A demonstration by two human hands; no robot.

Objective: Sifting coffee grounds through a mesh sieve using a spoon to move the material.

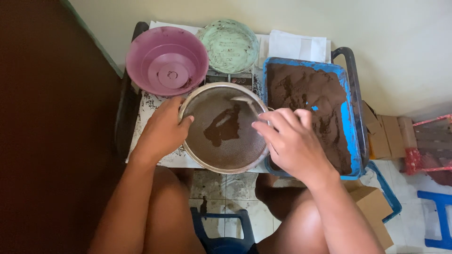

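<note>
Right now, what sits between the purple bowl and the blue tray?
In the head view, a green bowl and a small scale sit between the purple bowl and blue tray.

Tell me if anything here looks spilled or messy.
Yes. Brown powder is scattered on the white tabletop beside the left hand holding the sieve, and dark stains mark the floor tiles below. The pink bowl also carries specks.
</note>
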